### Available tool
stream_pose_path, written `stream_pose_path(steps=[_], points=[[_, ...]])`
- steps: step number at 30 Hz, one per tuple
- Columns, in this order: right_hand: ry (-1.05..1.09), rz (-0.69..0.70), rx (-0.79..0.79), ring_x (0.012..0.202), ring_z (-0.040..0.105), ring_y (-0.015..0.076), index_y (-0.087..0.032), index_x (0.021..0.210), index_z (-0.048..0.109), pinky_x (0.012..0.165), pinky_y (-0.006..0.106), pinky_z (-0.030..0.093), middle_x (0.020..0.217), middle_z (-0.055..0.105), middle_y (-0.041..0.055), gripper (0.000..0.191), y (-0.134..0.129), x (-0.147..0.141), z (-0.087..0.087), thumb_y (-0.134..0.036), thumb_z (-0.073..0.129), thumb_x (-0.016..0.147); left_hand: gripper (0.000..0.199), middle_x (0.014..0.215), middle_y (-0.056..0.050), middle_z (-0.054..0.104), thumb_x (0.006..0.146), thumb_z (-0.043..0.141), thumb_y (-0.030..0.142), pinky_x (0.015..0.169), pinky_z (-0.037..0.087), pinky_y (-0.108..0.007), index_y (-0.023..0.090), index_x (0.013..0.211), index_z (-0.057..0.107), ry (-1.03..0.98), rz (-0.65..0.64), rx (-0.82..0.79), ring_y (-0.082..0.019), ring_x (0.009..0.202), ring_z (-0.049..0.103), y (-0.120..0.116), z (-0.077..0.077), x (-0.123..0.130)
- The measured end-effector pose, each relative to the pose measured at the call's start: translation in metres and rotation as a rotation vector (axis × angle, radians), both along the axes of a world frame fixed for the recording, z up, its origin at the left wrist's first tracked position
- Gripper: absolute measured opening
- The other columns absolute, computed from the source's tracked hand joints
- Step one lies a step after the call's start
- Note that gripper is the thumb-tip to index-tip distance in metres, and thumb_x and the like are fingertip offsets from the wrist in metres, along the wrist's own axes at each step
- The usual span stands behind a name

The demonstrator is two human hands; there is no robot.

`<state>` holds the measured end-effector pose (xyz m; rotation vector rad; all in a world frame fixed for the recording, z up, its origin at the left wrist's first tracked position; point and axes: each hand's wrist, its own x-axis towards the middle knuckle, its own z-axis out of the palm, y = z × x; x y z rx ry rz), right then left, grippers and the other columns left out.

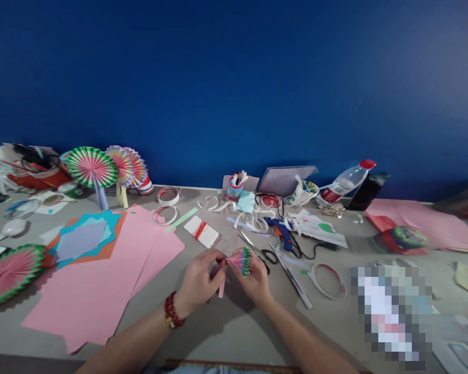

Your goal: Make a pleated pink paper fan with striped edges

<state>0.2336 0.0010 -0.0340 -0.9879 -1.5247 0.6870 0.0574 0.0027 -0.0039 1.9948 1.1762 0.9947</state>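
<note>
Close to the table's front middle, my left hand point(203, 275) pinches the narrow end of a small pleated paper fan point(242, 261). My right hand point(257, 283) cups the fan's spread side, which has a green edge over pink and bluish folds. A pink paper strip point(221, 289) hangs below my left fingers; what fastens it is hidden. Just beyond my hands lie scissors point(249, 240) with black handles and a white card wound with red thread point(201, 231). A utility knife point(292, 278) rests to the right of my right hand.
Large pink sheets point(97, 285) cover the left, topped by blue and orange paper. Finished round paper fans point(92, 167) stand behind them. A blue glue gun point(283, 232), tape rolls point(327, 281) and a tilted plastic bottle point(347, 182) lie right. A blue wall point(234, 93) closes the back.
</note>
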Motion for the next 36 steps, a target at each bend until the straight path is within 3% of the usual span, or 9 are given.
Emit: stream_pose_path(steps=[14,18,24,29,36], points=[[-0.003,0.058,0.015,0.089,0.065,0.0271,-0.024,0.091,0.072,0.078,0.04,0.055,0.096,0.069,0.0108,0.014,-0.004,0.006,-0.011,-0.032,0.063,0.086,0.019,0.075,-0.003,0.064,0.093,0.05,0.024,0.07,0.046,-0.026,0.02,0.077,0.059,0.0,0.056,-0.006,-0.016,0.074,0.061,-0.001,0.002,0.0],[-0.021,0.087,0.076,0.089,0.066,0.0268,-0.024,0.093,0.071,0.078,0.04,0.055,0.093,0.069,0.0103,0.015,-0.004,0.006,-0.006,-0.031,0.059,0.086,0.021,0.071,-0.001,0.06,0.093,0.05,0.024,0.069,0.045,-0.025,0.02,0.074,0.058,-0.042,0.056,-0.005,-0.016,0.071,0.059,-0.001,0.002,0.0],[-0.084,0.107,0.09,0.085,0.066,0.0259,-0.023,0.095,0.069,0.073,0.038,0.056,0.093,0.069,0.0106,0.02,-0.006,0.005,0.006,-0.035,0.056,0.085,0.013,0.091,-0.005,0.069,0.093,0.049,0.023,0.081,0.049,-0.029,0.021,0.096,0.062,-0.079,0.029,-0.03,-0.018,0.087,0.064,-0.002,-0.004,0.0],[-0.115,0.103,0.076,0.086,0.067,0.0269,-0.022,0.097,0.07,0.073,0.037,0.057,0.095,0.069,0.0121,0.022,-0.011,0.004,0.012,-0.034,0.055,0.085,0.011,0.085,-0.003,0.069,0.09,0.051,0.021,0.077,0.05,-0.027,0.02,0.09,0.062,-0.101,0.068,-0.05,-0.017,0.081,0.064,-0.005,-0.006,0.003],[-0.151,0.038,0.161,0.082,0.068,0.0232,-0.025,0.101,0.07,0.073,0.034,0.057,0.092,0.071,0.0098,0.019,-0.011,0.001,0.007,-0.027,0.057,0.088,0.02,0.076,-0.002,0.069,0.091,0.056,0.032,0.069,0.049,-0.023,0.017,0.081,0.066,-0.256,0.074,-0.2,-0.016,0.073,0.063,-0.005,-0.006,0.004]])
